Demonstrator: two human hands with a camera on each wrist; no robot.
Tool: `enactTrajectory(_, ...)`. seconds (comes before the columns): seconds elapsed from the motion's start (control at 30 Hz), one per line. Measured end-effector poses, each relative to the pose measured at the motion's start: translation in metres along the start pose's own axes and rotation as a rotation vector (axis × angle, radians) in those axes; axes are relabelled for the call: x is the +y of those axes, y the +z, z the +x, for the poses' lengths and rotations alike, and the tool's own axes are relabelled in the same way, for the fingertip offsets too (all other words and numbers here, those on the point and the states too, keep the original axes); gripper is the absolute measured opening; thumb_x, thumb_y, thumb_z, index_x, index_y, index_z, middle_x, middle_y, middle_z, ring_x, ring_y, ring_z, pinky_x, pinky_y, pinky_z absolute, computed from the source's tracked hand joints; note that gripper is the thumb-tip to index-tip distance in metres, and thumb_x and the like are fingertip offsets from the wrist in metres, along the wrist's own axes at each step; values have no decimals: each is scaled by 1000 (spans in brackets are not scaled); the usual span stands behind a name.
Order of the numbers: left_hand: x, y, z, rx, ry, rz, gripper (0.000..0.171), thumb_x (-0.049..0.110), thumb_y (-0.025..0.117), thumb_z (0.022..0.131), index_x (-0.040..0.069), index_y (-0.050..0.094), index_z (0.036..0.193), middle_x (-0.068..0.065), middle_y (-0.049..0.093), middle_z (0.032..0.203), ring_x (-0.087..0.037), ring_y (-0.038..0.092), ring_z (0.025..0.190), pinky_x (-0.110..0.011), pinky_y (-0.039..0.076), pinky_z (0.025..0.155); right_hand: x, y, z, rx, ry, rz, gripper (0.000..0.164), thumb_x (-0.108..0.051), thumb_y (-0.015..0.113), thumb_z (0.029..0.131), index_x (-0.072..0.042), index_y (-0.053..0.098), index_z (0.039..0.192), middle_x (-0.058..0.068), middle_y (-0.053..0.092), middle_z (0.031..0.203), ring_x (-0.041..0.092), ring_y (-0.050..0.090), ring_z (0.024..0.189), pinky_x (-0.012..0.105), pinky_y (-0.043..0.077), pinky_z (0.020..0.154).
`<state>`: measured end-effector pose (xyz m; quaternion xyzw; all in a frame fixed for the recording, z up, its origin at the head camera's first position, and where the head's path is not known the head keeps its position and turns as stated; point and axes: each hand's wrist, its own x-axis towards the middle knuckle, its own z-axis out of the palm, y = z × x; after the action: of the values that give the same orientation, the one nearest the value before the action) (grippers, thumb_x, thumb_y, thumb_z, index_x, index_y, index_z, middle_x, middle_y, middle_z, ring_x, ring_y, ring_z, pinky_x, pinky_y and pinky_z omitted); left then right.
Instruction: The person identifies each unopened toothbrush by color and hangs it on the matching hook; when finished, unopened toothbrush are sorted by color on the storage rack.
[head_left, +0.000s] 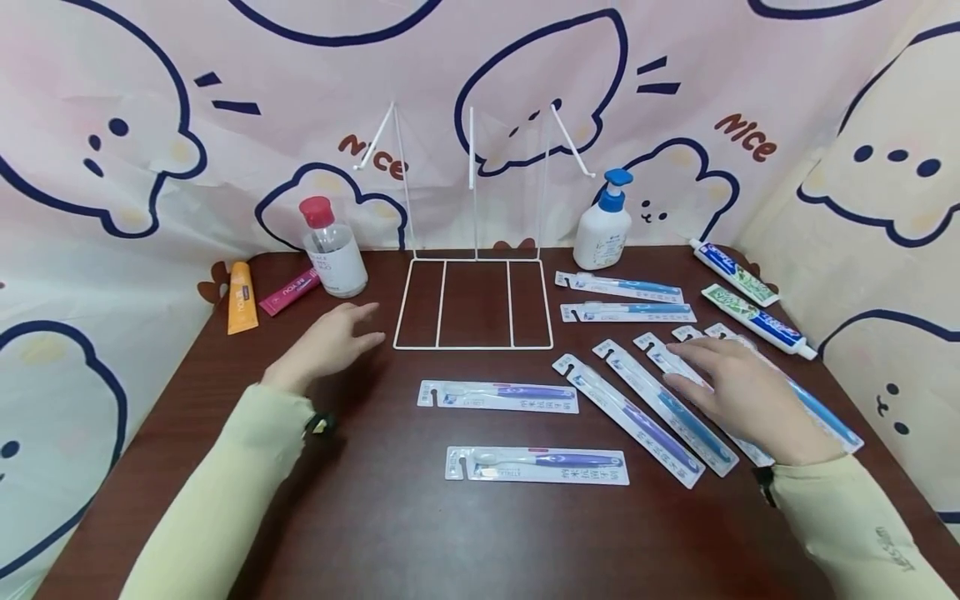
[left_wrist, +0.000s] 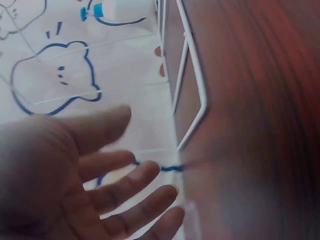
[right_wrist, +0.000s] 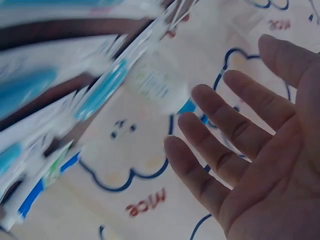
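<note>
Two pale sleeves [head_left: 225, 500] reach in from the bottom edge over a dark table [head_left: 375, 533]. Nearest them lie two packed toothbrushes with purple handles, one [head_left: 537, 465] lower and one [head_left: 498, 396] above it. Further right a fan of toothbrush packs [head_left: 645, 417] lies aslant, and the right hand [head_left: 738, 392] hovers flat over its far end, fingers straight and spread, holding nothing. Whether it touches the packs I cannot tell. The left hand [head_left: 330, 340] is loose and empty too, just left of the white wire rack [head_left: 474, 304], near its front corner. By my reading this is the reach before a pickup: the right hand would need to close on one pack, likely by its edge, since they lie flat and close together. Both wrist views are blurred; they show open palms but little else clearly. Print on the packs is too small to read, and the right hand covers part of the fan.
</note>
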<state>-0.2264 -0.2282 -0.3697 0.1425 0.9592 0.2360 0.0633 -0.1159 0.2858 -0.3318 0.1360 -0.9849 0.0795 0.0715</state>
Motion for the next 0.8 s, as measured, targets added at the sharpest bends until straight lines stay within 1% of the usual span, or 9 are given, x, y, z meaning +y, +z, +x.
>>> enactTrajectory(0.13, 5, 11, 26, 13, -58, -52, 53, 23, 61, 89, -2, 45, 133, -18, 61, 107, -30, 57, 94, -45, 44, 84, -15, 6, 6, 25, -61, 21, 48, -38, 67, 82, -9, 61, 120, 20, 58, 116, 39, 52, 107, 57, 41, 82)
enactTrajectory(0.2, 6, 16, 34, 22, -76, -68, 52, 19, 60, 89, -3, 44, 133, -19, 61, 106, -29, 56, 92, -45, 44, 83, -21, 11, 8, 29, -95, 34, 42, -32, 69, 82, -8, 64, 116, 17, 63, 108, 34, 58, 99, 53, 45, 79)
enactTrajectory(0.27, 5, 23, 38, 16, -66, -48, 54, 17, 61, 89, -4, 42, 135, -20, 57, 107, -30, 54, 94, -44, 42, 85, -26, 15, 9, 6, -114, 48, 40, -31, 69, 82, -8, 65, 115, 14, 65, 105, 31, 60, 95, 50, 47, 77)
enactTrajectory(0.43, -3, 32, 43, -86, 36, 40, 63, 17, 63, 88, -6, 33, 138, -22, 52, 107, -30, 48, 99, -45, 37, 91, -34, 19, 11, -53, -109, 41, 41, -33, 70, 81, -10, 65, 115, 14, 63, 109, 33, 58, 100, 52, 46, 79)
enactTrajectory(0.53, -7, 28, 48, -150, 54, 29, 63, 19, 66, 86, -4, 37, 137, -20, 57, 111, -27, 52, 96, -43, 40, 89, -36, 19, 11, -51, -115, 42, 40, -31, 72, 79, -11, 66, 113, 12, 64, 108, 31, 59, 99, 51, 46, 78)
enactTrajectory(0.57, -8, 26, 50, -162, 57, 18, 58, 18, 66, 86, -5, 43, 133, -19, 57, 116, -25, 53, 93, -42, 42, 86, -37, 19, 11, -50, -117, 41, 40, -31, 72, 79, -11, 66, 113, 11, 64, 108, 31, 59, 98, 51, 46, 78)
enactTrajectory(0.7, -12, 20, 57, -233, 20, -66, 53, 18, 67, 85, 3, 48, 132, -13, 63, 101, -21, 57, 76, -35, 47, 71, -37, 21, 10, -59, -115, 35, 40, -30, 73, 78, -11, 67, 112, 11, 65, 106, 30, 60, 96, 50, 47, 77)
enactTrajectory(0.77, -13, 18, 59, -263, -1, -125, 49, 16, 67, 85, 5, 51, 130, -12, 61, 98, -19, 58, 72, -31, 49, 66, -37, 22, 9, -65, -115, 35, 40, -31, 73, 78, -11, 67, 112, 10, 65, 106, 30, 60, 96, 50, 47, 77)
enactTrajectory(0.8, -13, 17, 59, -277, -16, -154, 52, 15, 67, 85, 7, 49, 133, -12, 60, 93, -19, 59, 71, -30, 50, 66, -37, 23, 9, -66, -115, 36, 40, -31, 73, 78, -11, 67, 112, 10, 65, 106, 30, 61, 96, 50, 47, 77)
